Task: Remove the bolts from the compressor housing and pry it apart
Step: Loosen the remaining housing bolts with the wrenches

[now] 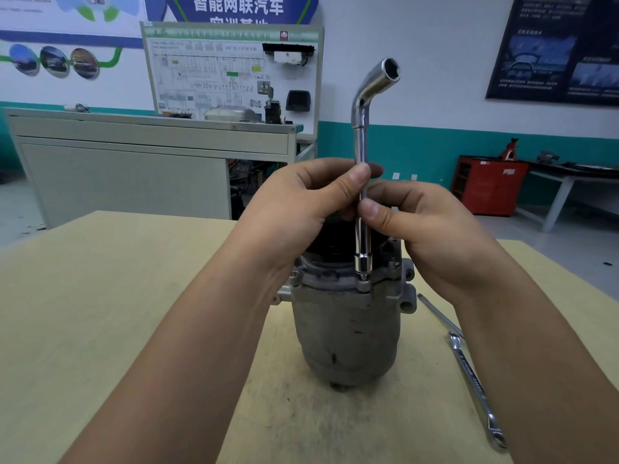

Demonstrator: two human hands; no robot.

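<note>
Starting left of centre: the left hand (301, 199) pinches the shaft of the L-shaped socket wrench (362, 155) between thumb and fingers, roughly mid-frame. The wrench stands upright, with its bent end pointing toward the upper right and its lower socket sitting on a bolt (363, 283) at the front of the flange.

The compressor housing (345, 329) stands on end in the lower middle of the frame, on the tan table (134, 296). Just right of the shaft, the right hand (425, 236) grips it too, thumb and fingers closed round it a bit below the left hand's pinch.

Progress-wise, I'd say it's early days. Another bolt head (294, 274) on the left side of the flange looks seated, and the two halves sit tight together with no visible gap (I can't see the back of the flange, so no idea how many are out there). So there's more bolt work to do, and the prying isn't started.

Lower right on the table lie a combination spanner (474, 383) and a flat bar (438, 314), partly under the right forearm. Probably the pry tool.
</note>
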